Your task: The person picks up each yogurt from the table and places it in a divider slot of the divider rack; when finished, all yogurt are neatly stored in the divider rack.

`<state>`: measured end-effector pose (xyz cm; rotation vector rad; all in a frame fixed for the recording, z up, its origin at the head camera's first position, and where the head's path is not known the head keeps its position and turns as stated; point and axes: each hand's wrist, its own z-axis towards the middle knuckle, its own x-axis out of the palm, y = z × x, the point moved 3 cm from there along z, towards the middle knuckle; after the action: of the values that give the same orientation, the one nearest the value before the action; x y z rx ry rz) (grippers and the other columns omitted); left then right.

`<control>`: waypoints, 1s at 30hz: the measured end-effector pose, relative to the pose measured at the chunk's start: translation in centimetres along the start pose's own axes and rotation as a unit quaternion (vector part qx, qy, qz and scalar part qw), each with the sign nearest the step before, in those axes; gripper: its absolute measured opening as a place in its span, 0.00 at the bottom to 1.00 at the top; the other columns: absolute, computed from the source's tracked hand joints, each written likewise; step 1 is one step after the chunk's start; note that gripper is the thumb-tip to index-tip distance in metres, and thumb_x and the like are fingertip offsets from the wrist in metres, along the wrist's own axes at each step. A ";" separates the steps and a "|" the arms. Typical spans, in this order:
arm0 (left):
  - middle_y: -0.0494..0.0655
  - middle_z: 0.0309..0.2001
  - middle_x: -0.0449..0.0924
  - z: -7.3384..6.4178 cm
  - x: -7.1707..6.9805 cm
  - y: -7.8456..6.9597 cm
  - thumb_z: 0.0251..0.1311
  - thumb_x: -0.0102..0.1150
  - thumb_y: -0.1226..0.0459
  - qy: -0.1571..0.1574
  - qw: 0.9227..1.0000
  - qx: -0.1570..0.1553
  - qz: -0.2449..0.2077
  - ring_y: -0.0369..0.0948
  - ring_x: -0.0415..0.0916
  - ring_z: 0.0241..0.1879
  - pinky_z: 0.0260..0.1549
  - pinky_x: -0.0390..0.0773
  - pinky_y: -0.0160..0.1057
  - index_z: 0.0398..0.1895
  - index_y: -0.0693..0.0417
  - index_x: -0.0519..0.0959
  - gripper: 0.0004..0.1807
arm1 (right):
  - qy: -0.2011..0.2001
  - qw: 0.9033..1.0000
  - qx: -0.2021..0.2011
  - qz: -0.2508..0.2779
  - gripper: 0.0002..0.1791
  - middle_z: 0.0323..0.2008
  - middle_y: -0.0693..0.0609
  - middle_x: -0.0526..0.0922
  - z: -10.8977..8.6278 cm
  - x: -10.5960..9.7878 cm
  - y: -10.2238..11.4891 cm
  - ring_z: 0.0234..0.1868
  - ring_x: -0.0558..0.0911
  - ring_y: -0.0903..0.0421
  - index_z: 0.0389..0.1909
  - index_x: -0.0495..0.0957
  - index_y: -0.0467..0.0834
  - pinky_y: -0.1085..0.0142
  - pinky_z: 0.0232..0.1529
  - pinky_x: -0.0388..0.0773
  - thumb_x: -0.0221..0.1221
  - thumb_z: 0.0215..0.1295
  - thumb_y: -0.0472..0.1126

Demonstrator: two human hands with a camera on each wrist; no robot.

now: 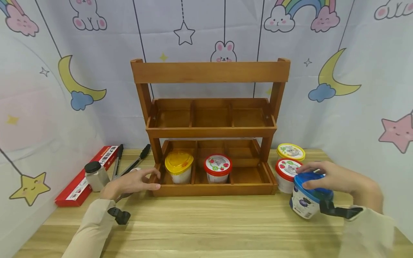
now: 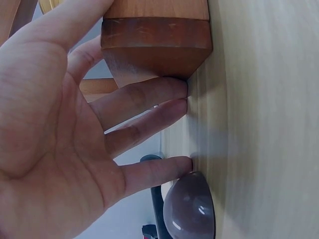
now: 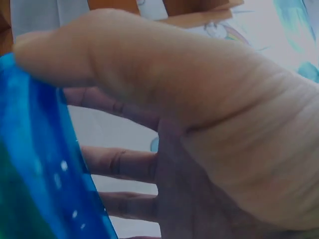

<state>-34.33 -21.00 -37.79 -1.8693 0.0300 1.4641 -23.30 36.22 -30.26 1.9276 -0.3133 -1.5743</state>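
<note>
My right hand (image 1: 338, 179) grips a tub with a blue lid (image 1: 304, 200) by its rim, thumb on the near side. The tub leans to one side over the right of the table, with blueberries printed on it. In the right wrist view the blue lid (image 3: 45, 164) lies between thumb and fingers. My left hand (image 1: 133, 182) has its fingers spread at the left front corner of the wooden two-tier rack (image 1: 213, 190), seen closely in the left wrist view. A yellow-lidded tub (image 1: 179, 166) and a red-lidded tub (image 1: 217, 168) stand in the lower tier's left and middle compartments.
Right of the rack stand another red-lidded tub (image 1: 285, 182) and, behind it, a yellow-lidded one (image 1: 291, 152). At the left lie a red box (image 1: 74, 190), a black-capped jar (image 1: 96, 177) and black-tipped tongs (image 1: 135, 163). A printed cloth hangs behind.
</note>
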 end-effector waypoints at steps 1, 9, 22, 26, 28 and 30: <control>0.44 0.31 0.71 0.0 0.0 0.0 0.64 0.63 0.45 0.000 1.000 0.000 -0.001 0.41 0.67 0.28 0.28 0.65 0.40 0.57 0.51 0.74 0.27 | -0.002 1.000 -0.003 -0.002 0.28 0.58 0.37 0.75 0.1 0.0 0.2 0.54 0.75 0.40 0.62 0.74 0.40 0.48 0.40 0.81 0.66 0.64 0.48; 0.44 0.34 0.74 -0.1 0.1 -0.1 0.64 0.63 0.46 0.000 1.000 0.003 -0.001 0.41 0.68 0.29 0.29 0.66 0.40 0.57 0.52 0.73 0.27 | -0.041 0.998 -0.046 -0.017 0.25 0.56 0.40 0.79 1.2 0.2 2.0 0.55 0.77 0.37 0.60 0.76 0.42 0.46 0.40 0.81 0.65 0.65 0.48; 0.45 0.36 0.74 0.0 0.1 0.0 0.64 0.63 0.46 0.001 1.000 0.000 -0.002 0.41 0.68 0.30 0.30 0.66 0.41 0.57 0.52 0.73 0.27 | -0.121 0.988 -0.086 -0.041 0.21 0.56 0.42 0.79 1.7 0.2 4.4 0.50 0.78 0.40 0.58 0.77 0.52 0.49 0.38 0.81 0.65 0.67 0.51; 0.45 0.37 0.75 0.0 0.0 0.0 0.64 0.63 0.46 0.002 1.000 -0.002 -0.004 0.42 0.69 0.31 0.30 0.66 0.41 0.58 0.52 0.73 0.27 | -0.144 0.984 -0.088 -0.059 0.22 0.57 0.41 0.78 1.8 0.3 5.0 0.52 0.78 0.39 0.59 0.76 0.53 0.45 0.40 0.80 0.65 0.66 0.52; 0.45 0.38 0.76 0.0 0.0 -0.1 0.64 0.63 0.46 0.002 1.000 -0.001 -0.004 0.42 0.69 0.31 0.30 0.67 0.41 0.58 0.52 0.73 0.27 | -0.153 0.983 -0.084 -0.063 0.23 0.58 0.42 0.78 2.0 0.4 5.3 0.53 0.78 0.38 0.59 0.76 0.55 0.46 0.40 0.80 0.66 0.65 0.54; 0.45 0.39 0.76 0.0 0.0 -0.1 0.64 0.63 0.46 0.002 1.000 -0.001 -0.003 0.42 0.69 0.32 0.30 0.67 0.41 0.58 0.52 0.73 0.27 | -0.154 0.983 -0.078 -0.057 0.24 0.58 0.42 0.78 2.2 0.5 5.4 0.52 0.78 0.38 0.59 0.76 0.57 0.49 0.36 0.82 0.66 0.64 0.56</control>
<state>-34.31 -20.95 -37.74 -1.8734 0.0239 1.4558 -24.18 31.04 -27.61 1.6064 -0.2012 -1.9179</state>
